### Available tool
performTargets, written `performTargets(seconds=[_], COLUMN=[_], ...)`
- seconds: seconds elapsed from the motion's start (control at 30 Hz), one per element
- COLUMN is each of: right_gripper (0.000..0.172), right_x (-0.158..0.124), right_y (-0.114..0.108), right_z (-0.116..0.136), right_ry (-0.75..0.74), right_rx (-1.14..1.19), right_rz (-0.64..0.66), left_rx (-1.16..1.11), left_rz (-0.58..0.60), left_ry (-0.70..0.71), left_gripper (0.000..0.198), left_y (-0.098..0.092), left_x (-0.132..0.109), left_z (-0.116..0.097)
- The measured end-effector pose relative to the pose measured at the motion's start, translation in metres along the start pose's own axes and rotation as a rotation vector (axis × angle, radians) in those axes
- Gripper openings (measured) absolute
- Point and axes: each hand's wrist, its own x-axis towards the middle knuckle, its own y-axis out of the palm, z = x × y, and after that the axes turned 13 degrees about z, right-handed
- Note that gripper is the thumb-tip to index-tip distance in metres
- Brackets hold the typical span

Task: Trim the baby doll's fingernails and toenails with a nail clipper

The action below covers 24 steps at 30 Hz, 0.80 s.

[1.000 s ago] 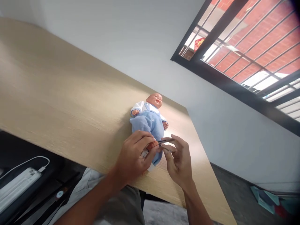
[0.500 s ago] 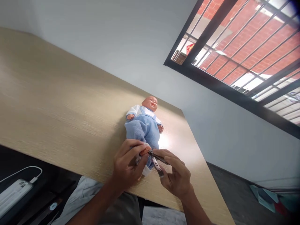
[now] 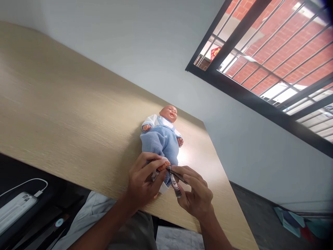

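Observation:
A baby doll (image 3: 161, 137) in blue overalls and a white top lies on its back on the wooden table, head toward the wall. My left hand (image 3: 143, 175) is closed around the doll's raised foot (image 3: 164, 164), its toes showing between my fingers and thumb. In my right hand (image 3: 196, 192) is a nail clipper (image 3: 174, 184), with a smiling face printed on its pale lever. Its jaws are at the toes; whether they touch is too small to tell. The doll's other foot is partly hidden below my left hand.
The table (image 3: 65, 114) runs along a pale wall, with its right edge beyond my right hand. A barred window (image 3: 273, 59) is at upper right. A white power bank (image 3: 18, 210) with a cable lies at lower left. Teal items (image 3: 291, 220) are on the floor at right.
The view has shifted slightly, so the doll and hands appear a little further right. Both hands keep their holds on the foot and the nail clipper.

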Motion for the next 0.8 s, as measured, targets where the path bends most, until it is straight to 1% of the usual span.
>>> performTargets(seconds=[0.27, 0.43, 0.5, 0.67, 0.8], right_gripper=[0.042, 0.029, 0.029, 0.036, 0.027], right_x=[-0.008, -0.003, 0.000, 0.008, 0.006], right_y=[0.005, 0.001, 0.000, -0.003, -0.003], right_z=[0.002, 0.006, 0.009, 0.013, 0.009], right_ry=[-0.028, -0.067, -0.071, -0.063, -0.081], right_rx=[-0.133, -0.199, -0.229, -0.261, -0.240], right_rz=[-0.013, 0.013, 0.028, 0.048, 0.025], left_rx=[-0.040, -0.046, -0.043, -0.053, -0.037], left_rz=[0.013, 0.007, 0.010, 0.009, 0.019], left_ry=[-0.015, -0.014, -0.010, -0.014, -0.008], left_gripper=[0.023, 0.022, 0.022, 0.022, 0.020], left_y=[0.001, 0.000, 0.000, 0.000, 0.002], left_x=[-0.003, -0.002, -0.002, -0.002, -0.003], left_z=[0.002, 0.001, 0.001, 0.002, 0.001])
